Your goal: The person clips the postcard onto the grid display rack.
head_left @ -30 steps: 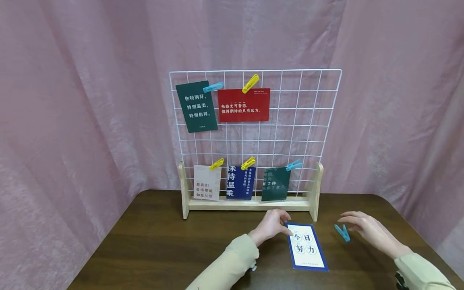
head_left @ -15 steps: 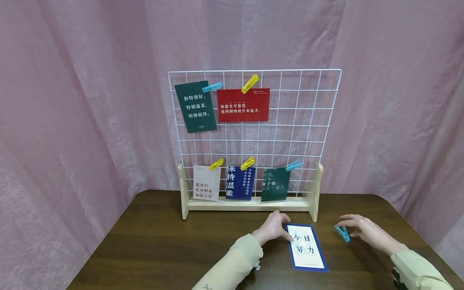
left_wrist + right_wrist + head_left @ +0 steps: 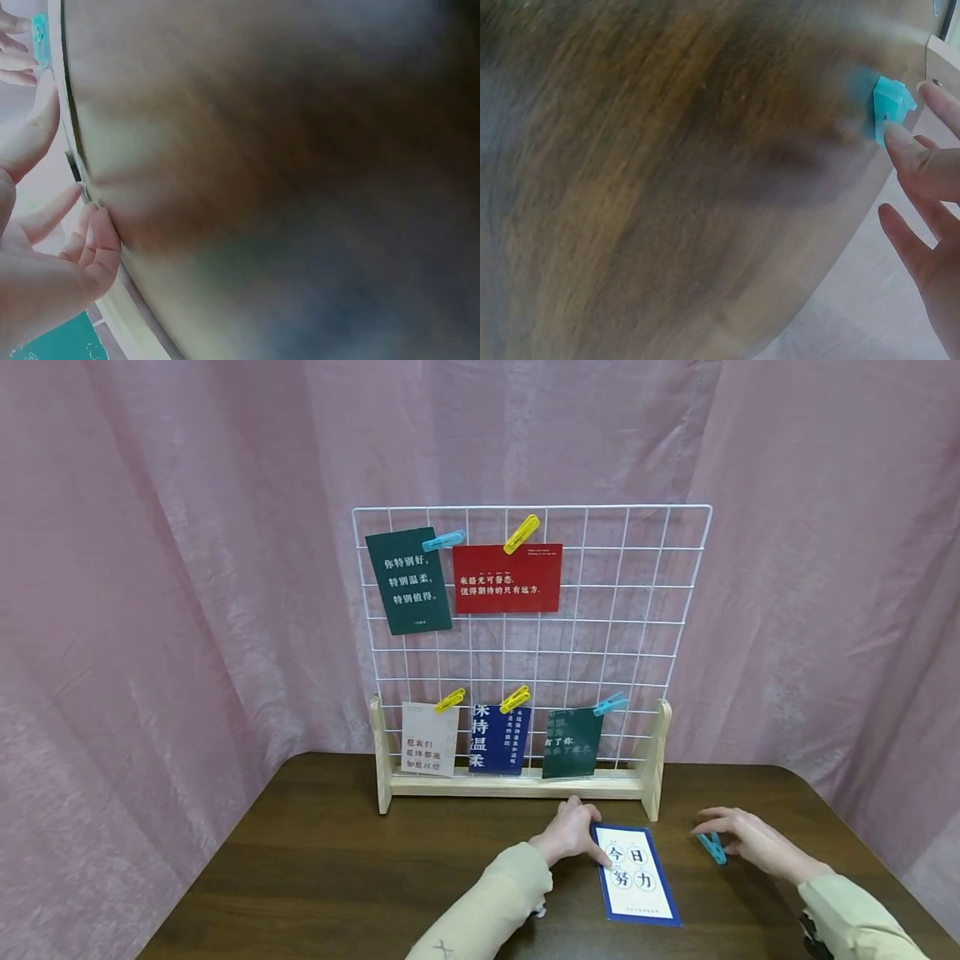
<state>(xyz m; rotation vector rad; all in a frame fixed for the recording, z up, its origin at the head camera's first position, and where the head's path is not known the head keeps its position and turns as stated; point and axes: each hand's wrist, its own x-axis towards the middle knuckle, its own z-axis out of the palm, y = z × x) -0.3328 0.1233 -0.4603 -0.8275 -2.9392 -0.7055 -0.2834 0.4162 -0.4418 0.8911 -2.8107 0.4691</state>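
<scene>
My left hand (image 3: 568, 835) is at the upper left corner of a blue-bordered white card (image 3: 637, 893) lying on the table. Its thumb reaches over the card's left edge, while the other fingers bend near the top corner. Over on the right, my right hand (image 3: 750, 843) is spread around a blue clothespin (image 3: 712, 848) on the tabletop. The right wrist view shows the thumb touching this clothespin (image 3: 889, 109), with the index finger close to its other side. In the left wrist view, the left thumb (image 3: 37, 124) stands apart from the other fingers, and the card is hard to make out.
Behind the hands stands a white wire grid (image 3: 592, 610) on a wooden base (image 3: 517, 787). Several cards hang from it by yellow and blue clothespins, among them a red card (image 3: 507, 578) and a green card (image 3: 408, 581). A pink curtain (image 3: 187, 568) hangs behind the dark wooden table (image 3: 337, 868).
My right hand has lowered slightly and its fingers have come around the blue clothespin. My left hand has shifted a little right and down along the card's left edge.
</scene>
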